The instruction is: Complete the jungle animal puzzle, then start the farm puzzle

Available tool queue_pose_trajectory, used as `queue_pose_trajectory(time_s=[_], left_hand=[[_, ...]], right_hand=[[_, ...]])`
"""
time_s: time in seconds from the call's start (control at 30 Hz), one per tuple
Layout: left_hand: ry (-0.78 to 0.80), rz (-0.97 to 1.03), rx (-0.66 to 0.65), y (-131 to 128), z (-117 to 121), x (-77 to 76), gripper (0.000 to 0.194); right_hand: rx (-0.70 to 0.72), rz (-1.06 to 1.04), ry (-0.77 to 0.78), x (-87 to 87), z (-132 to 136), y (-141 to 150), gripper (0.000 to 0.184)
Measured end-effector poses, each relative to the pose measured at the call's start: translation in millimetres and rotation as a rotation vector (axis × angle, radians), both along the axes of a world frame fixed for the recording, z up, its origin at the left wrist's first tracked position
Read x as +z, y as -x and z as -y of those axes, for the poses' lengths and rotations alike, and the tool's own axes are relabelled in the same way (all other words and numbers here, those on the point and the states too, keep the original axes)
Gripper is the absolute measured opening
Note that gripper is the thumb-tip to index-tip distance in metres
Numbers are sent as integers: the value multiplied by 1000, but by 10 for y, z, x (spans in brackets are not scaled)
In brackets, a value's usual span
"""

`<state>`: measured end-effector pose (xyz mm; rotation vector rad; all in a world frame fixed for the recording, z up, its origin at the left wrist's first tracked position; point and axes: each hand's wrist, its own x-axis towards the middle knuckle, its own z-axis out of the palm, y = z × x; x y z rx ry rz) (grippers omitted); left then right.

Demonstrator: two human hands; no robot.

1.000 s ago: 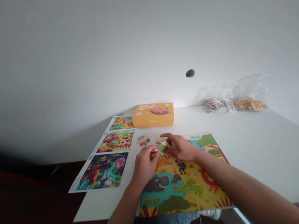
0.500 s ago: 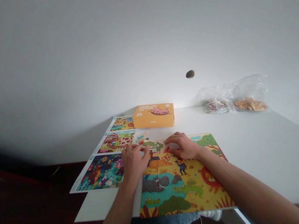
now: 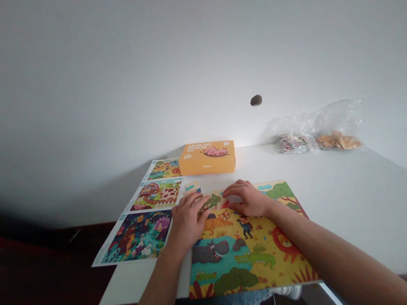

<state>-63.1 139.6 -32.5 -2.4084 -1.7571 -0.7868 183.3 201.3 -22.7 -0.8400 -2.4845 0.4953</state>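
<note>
A colourful animal jigsaw puzzle lies near the table's front edge, with a hippo, crocodiles, a lion and a leopard on it. My left hand is over its upper left corner, fingers bent and thumb low, on a green-topped puzzle piece mostly hidden beneath them. Along the upper edge rests my right hand, palm down, with its thumb apart from the curved fingers and nothing visible held in it. Just beyond my left fingertips is a loose puzzle piece in beige and blue.
Behind the puzzle stands an orange puzzle box. A picture sheet with three scenes lies to the left, reaching past the table edge. Clear plastic bags of pieces sit by the wall at right. The white table extends rightward.
My left hand has moved slightly right and in over the puzzle corner, and the tilted piece at its fingertips is now lower and mostly covered. My right hand stays nearly still.
</note>
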Motion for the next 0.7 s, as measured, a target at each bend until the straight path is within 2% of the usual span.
queue_pose_trajectory(time_s=[0.23,0.43,0.6,0.7], left_hand=[[107,-4,-8,15,-39,-40,37],[172,-112,70,-48,-4,5,40],[120,-113,81,5,-64,87,35],[56,-134,163,161,-145,110,38]], right_hand=[[-6,-8,-7,-14,5,4,28],[5,-16,-12,-18,5,4,26],[8,-22,-10,-16,-4,5,26],[6,-20,-2,-18,-11,4,26]])
